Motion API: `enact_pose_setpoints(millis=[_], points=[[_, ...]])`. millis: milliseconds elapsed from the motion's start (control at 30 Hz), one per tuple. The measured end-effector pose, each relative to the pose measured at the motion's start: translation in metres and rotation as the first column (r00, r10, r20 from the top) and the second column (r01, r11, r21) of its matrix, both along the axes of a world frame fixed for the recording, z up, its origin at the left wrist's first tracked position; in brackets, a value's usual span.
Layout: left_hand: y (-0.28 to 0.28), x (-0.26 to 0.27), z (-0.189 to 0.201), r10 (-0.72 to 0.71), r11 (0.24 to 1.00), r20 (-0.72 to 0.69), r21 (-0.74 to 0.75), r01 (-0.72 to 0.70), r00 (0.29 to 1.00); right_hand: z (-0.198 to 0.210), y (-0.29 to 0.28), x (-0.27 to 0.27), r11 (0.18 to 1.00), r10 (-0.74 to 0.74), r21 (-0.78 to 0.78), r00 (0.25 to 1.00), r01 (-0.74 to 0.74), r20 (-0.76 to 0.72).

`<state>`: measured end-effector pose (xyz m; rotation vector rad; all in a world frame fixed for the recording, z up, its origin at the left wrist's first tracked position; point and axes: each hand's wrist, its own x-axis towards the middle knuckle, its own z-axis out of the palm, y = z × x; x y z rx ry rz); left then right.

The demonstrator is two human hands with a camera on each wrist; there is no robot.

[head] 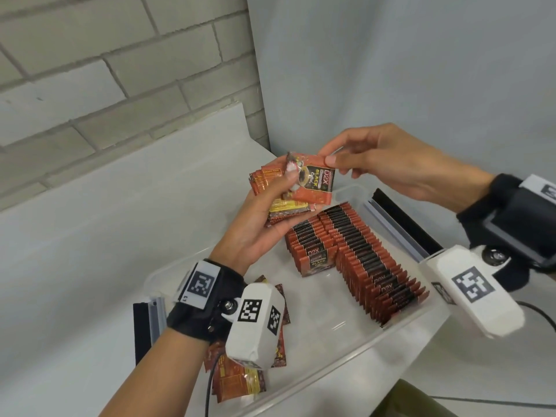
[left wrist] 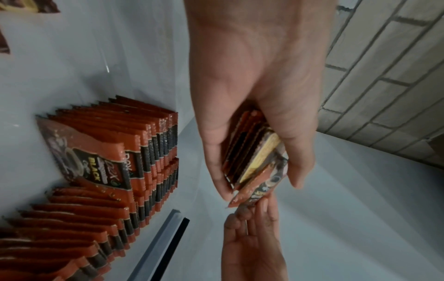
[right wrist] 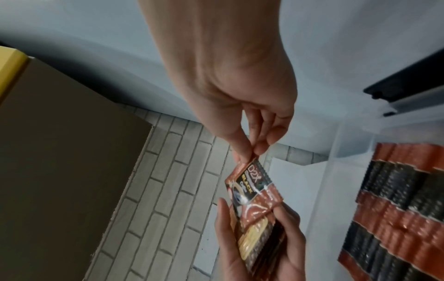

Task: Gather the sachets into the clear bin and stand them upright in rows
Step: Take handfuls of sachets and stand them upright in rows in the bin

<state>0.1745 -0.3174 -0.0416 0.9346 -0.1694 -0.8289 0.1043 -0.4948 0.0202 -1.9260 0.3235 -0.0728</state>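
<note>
My left hand (head: pixel 270 212) grips a stack of red-and-black coffee sachets (head: pixel 279 203) above the far end of the clear bin (head: pixel 391 335). The thumb lies across the top sachet (head: pixel 316 183). My right hand (head: pixel 331 159) pinches that top sachet's upper corner between thumb and fingers. In the right wrist view the pinched sachet (right wrist: pixel 252 186) shows its D2X Black Coffee face. In the left wrist view the stack (left wrist: pixel 250 157) sits edge-on in my palm. Two rows of upright sachets (head: pixel 361 254) stand in the bin's right half. Loose sachets (head: pixel 240 374) lie flat at its near left.
The bin sits on a white table (head: pixel 90 236) against a brick wall (head: pixel 90 70) and a pale panel. Black-and-grey latch handles (head: pixel 400 224) are on the bin's ends. A cable (head: pixel 535 311) runs off at the right. A brown box (right wrist: pixel 60 152) shows in the right wrist view.
</note>
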Motion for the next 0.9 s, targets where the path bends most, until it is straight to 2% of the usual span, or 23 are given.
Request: enact_pose_setpoints(millis=[133,233,367,500,667,767,900], points=[[0.0,-0.004,0.0,-0.115,0.993,0.058,0.048,0.112,0.992,0.004,0.002,0.005,0.998,0.044,-0.048,0.999,-0.043,0.023],[-0.001,-0.004,0.0,-0.137,0.989,0.088,0.065,0.132,0.987,0.003,0.005,0.007,0.997,0.057,-0.05,0.998,-0.056,0.022],[-0.001,-0.002,-0.003,-0.075,0.996,0.08,0.059,0.07,0.994,0.0,0.002,0.005,1.0,-0.008,0.017,1.0,0.008,-0.006],[0.0,0.001,-0.004,-0.064,0.998,0.104,0.026,0.062,0.993,-0.006,-0.004,-0.003,0.998,0.053,0.04,0.99,-0.048,-0.128],[-0.001,0.0,-0.005,-0.05,0.999,0.109,0.008,0.049,0.993,-0.017,-0.006,-0.008,0.995,0.081,0.066,0.985,-0.071,-0.155],[0.0,0.001,-0.002,0.005,1.0,0.073,-0.007,-0.004,0.997,-0.016,-0.008,-0.01,0.993,0.117,0.015,0.98,-0.116,-0.163],[0.002,0.005,0.0,0.093,0.996,0.065,-0.019,-0.092,0.994,-0.013,-0.005,-0.013,0.953,0.253,-0.106,0.94,-0.282,-0.227]])
